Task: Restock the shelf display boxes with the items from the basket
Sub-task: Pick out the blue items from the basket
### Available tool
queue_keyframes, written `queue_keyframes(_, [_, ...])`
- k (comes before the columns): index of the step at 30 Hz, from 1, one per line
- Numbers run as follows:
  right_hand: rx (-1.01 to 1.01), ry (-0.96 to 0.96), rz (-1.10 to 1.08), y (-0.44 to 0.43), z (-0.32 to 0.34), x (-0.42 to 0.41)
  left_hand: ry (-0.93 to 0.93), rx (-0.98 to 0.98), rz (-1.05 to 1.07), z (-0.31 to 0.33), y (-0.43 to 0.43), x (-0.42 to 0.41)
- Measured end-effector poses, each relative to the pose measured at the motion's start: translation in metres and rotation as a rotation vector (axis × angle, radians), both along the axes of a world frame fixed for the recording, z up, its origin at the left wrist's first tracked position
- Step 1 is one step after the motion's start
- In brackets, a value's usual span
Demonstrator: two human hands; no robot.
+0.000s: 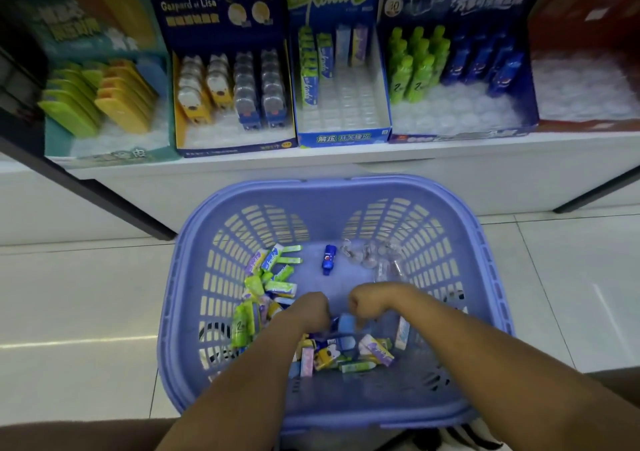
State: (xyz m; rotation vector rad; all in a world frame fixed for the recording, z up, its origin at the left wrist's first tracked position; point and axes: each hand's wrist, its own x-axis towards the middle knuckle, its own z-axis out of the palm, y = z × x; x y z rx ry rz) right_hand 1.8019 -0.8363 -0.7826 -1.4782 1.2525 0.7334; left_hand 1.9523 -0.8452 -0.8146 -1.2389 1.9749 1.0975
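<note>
A lilac plastic basket stands on the floor below the shelf. It holds several small packs: green and purple ones at the left, a mixed heap near me, and one blue bottle-shaped item lying alone. Both my hands reach down into the heap. My left hand has its fingers curled down among blue items; what it holds is hidden. My right hand is curled over the same spot, its fingertips hidden.
The white shelf carries several display boxes: a teal one, a dark blue "Gaspard et Lisa" box, a "kada" box mostly white inside, a box of green and blue bottles, a red box. Clear wrappers lie in the basket.
</note>
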Motion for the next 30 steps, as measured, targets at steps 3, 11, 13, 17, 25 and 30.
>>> queue_keyframes(3, [0.013, -0.093, -0.232, -0.012, 0.029, -0.015, 0.076, -0.005, 0.188, 0.012, -0.011, 0.006])
queue_keyframes(11, [-0.182, -0.466, -0.722, -0.04, 0.11, -0.036, 0.843, 0.36, 1.217, 0.103, -0.063, 0.009])
queue_keyframes(13, [-0.301, -0.514, -0.714, -0.046, 0.127, -0.035, 0.972, 0.375, 1.244, 0.133, -0.073, 0.017])
queue_keyframes(17, [-0.417, -0.761, -0.873, -0.062, 0.161, -0.017, 1.098, 0.218, 1.197, 0.182, -0.088, 0.038])
queue_keyframes(25, [-0.905, -0.899, -0.737, -0.104, 0.229, 0.044, 1.272, -0.172, 1.395, 0.219, -0.098, 0.078])
queue_keyframes(30, [-1.235, -0.761, -0.635, -0.161, 0.247, 0.099, 1.346, -0.278, 1.586, 0.209, -0.101, 0.104])
